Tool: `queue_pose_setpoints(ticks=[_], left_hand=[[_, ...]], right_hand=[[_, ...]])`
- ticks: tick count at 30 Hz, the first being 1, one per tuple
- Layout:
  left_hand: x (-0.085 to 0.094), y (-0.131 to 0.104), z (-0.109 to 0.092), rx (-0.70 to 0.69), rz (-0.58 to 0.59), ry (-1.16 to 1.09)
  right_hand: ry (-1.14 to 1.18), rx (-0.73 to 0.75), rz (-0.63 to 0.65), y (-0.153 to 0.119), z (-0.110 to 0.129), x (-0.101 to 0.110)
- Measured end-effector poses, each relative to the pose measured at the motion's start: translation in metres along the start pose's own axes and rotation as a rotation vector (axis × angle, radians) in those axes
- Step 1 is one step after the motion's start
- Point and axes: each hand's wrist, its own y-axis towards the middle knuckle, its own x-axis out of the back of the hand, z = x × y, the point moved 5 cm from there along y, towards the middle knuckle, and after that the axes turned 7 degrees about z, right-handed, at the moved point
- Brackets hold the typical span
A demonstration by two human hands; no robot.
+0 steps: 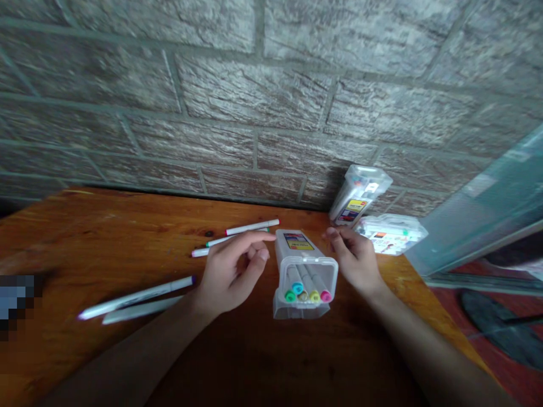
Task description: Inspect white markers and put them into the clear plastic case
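A clear plastic marker case [307,249] lies on its side on the wooden table, its mouth facing me and its lid [301,311] hanging open below. Several markers [314,295] with green, blue, yellow and pink ends lie inside it. My left hand [231,271] is at the case's left side, index finger stretched to its far left edge; whether it touches is unclear. On the other side, my right hand [358,257] is loosely curled with a gap between thumb and fingers. Nothing shows in either hand.
White markers [254,227] lie beyond my left hand, and two more markers [139,298] lie to its left. An upright marker case [358,195] and another clear case [394,233] stand at the back right. A brick wall [254,102] borders the table [106,226].
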Motion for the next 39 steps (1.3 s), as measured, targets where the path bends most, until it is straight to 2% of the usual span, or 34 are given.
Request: queue_pose_setpoints(ticks=[6, 11, 18, 26, 33, 39], left_hand=[[0.008, 0.007, 0.02, 0.089, -0.067, 0.151], [0.022, 0.015, 0.043, 0.232, -0.105, 0.306], [0.022, 0.021, 0.06, 0.346, 0.117, 0.451], [0.01, 0.015, 0.056, 0.395, 0.362, 0.53], [0.003, 0.011, 0.06, 0.34, 0.439, 0.517], [0.0, 0.01, 0.061, 0.276, 0.384, 0.42]], right_hand=[[-0.054, 0.019, 0.074, 0.004, -0.004, -0.007], [-0.089, 0.074, 0.108, 0.009, -0.004, -0.009], [-0.14, 0.158, 0.125, 0.017, -0.008, -0.012], [-0.184, 0.142, 0.202, 0.022, -0.023, -0.02], [-0.163, 0.115, 0.258, 0.021, -0.025, -0.026], [-0.136, 0.111, 0.272, 0.021, -0.027, -0.028]])
